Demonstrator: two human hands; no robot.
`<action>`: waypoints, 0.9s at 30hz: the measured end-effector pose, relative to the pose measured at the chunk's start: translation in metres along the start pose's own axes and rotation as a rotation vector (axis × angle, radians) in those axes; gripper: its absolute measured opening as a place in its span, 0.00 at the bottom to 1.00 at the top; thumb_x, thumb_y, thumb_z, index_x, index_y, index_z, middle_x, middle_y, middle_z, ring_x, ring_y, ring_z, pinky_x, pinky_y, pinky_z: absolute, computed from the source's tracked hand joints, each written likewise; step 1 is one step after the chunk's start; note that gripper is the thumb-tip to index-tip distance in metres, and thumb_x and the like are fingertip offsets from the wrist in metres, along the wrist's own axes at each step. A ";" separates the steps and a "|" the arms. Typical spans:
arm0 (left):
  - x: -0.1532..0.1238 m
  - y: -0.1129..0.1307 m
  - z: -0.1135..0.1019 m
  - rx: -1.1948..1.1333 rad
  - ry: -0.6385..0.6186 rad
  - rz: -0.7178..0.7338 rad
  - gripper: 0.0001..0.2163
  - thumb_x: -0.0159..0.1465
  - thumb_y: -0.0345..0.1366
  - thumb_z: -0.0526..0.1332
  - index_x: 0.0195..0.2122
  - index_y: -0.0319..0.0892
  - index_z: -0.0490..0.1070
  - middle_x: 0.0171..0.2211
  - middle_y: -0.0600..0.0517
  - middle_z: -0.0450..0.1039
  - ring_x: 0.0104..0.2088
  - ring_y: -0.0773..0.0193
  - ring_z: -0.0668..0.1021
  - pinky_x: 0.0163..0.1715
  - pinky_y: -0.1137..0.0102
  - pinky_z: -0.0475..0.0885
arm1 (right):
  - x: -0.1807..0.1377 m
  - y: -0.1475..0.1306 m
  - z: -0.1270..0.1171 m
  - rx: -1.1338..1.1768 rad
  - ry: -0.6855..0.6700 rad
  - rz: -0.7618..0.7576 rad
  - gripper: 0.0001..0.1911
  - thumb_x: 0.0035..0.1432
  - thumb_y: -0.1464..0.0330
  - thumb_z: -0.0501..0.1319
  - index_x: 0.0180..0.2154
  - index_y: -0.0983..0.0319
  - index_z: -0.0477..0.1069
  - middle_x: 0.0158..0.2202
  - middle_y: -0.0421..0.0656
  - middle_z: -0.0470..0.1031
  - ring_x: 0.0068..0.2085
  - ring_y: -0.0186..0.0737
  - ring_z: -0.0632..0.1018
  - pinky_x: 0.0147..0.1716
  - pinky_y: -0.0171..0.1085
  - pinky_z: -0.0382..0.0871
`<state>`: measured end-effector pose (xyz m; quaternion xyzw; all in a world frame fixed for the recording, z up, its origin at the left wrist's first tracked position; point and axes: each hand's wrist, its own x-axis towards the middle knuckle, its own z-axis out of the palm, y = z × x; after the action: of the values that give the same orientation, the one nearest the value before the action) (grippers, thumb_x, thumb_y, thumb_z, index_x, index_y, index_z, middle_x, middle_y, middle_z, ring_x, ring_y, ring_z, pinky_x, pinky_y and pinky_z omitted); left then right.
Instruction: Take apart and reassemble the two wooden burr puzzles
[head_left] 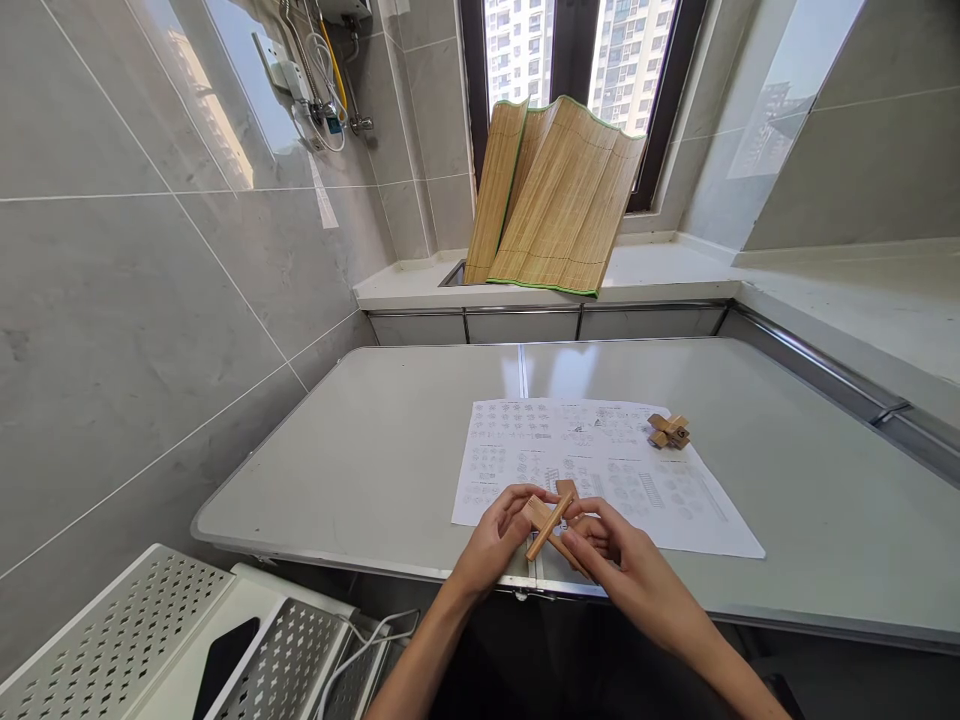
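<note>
Between my two hands, just above the table's near edge, are several wooden puzzle sticks (550, 527) crossed over one another. My left hand (501, 535) is closed on their left end, with thumb and fingers pinching. From the other side, my right hand (611, 550) grips the sticks, its fingers curled and partly hidden. Under and beyond the hands lies a printed instruction sheet (540, 440) covered in small diagrams. A wooden burr puzzle (668, 431), its pieces interlocked, sits on the sheet's far right corner.
The pale folding table (375, 440) has a centre seam. At lower left stands a white perforated rack (150, 620) with a black phone (226, 668) and a white cable (360, 650). A bamboo mat (566, 200) leans at the window.
</note>
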<state>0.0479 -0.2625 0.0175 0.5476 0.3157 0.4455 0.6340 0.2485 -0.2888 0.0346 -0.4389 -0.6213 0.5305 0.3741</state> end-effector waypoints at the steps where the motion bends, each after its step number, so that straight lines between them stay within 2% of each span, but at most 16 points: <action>1: 0.000 0.000 0.001 0.017 0.025 -0.019 0.23 0.68 0.55 0.60 0.53 0.42 0.72 0.56 0.42 0.75 0.56 0.48 0.76 0.60 0.57 0.66 | 0.000 0.002 0.001 -0.058 0.016 -0.016 0.17 0.70 0.50 0.55 0.49 0.56 0.65 0.28 0.36 0.68 0.30 0.38 0.67 0.32 0.36 0.59; 5: 0.002 0.001 0.004 0.053 0.055 -0.077 0.17 0.70 0.50 0.59 0.44 0.40 0.74 0.48 0.44 0.79 0.50 0.54 0.79 0.56 0.61 0.69 | 0.001 0.006 0.005 -0.183 0.043 -0.057 0.15 0.72 0.52 0.53 0.50 0.55 0.63 0.28 0.36 0.70 0.30 0.39 0.68 0.32 0.36 0.61; 10: 0.002 0.000 0.004 0.030 0.083 -0.107 0.16 0.68 0.51 0.63 0.40 0.41 0.73 0.45 0.45 0.80 0.46 0.55 0.80 0.52 0.63 0.71 | 0.001 0.007 0.007 -0.244 0.083 -0.075 0.15 0.71 0.51 0.54 0.49 0.54 0.64 0.27 0.35 0.70 0.28 0.38 0.69 0.31 0.35 0.64; 14: 0.003 -0.004 0.004 -0.003 0.147 -0.120 0.18 0.68 0.53 0.62 0.41 0.41 0.73 0.43 0.45 0.81 0.44 0.56 0.80 0.50 0.64 0.71 | 0.002 0.009 0.002 -0.264 0.104 -0.087 0.16 0.71 0.51 0.54 0.49 0.55 0.65 0.30 0.37 0.75 0.30 0.40 0.74 0.33 0.36 0.67; 18: 0.005 -0.007 0.004 -0.022 0.237 -0.097 0.19 0.68 0.55 0.61 0.39 0.41 0.72 0.45 0.44 0.80 0.42 0.58 0.80 0.49 0.64 0.71 | 0.004 0.014 -0.008 -0.332 0.229 -0.039 0.17 0.71 0.51 0.52 0.47 0.56 0.67 0.37 0.42 0.79 0.35 0.42 0.78 0.35 0.37 0.69; 22: 0.006 -0.008 0.005 -0.064 0.268 -0.109 0.19 0.67 0.54 0.62 0.38 0.41 0.70 0.42 0.45 0.78 0.43 0.58 0.80 0.49 0.65 0.72 | 0.007 0.026 -0.010 -0.552 0.373 -0.019 0.16 0.70 0.52 0.53 0.45 0.56 0.69 0.39 0.44 0.78 0.35 0.44 0.78 0.34 0.40 0.70; 27: 0.006 -0.007 0.006 -0.136 0.308 -0.166 0.19 0.66 0.55 0.64 0.37 0.42 0.67 0.39 0.47 0.76 0.46 0.58 0.78 0.52 0.63 0.71 | 0.013 0.041 0.002 -0.770 0.425 -0.020 0.19 0.68 0.52 0.55 0.51 0.58 0.66 0.45 0.48 0.76 0.43 0.51 0.79 0.31 0.40 0.68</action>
<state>0.0573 -0.2600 0.0120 0.4008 0.4223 0.4906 0.6483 0.2486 -0.2753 -0.0059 -0.6396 -0.6872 0.1543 0.3080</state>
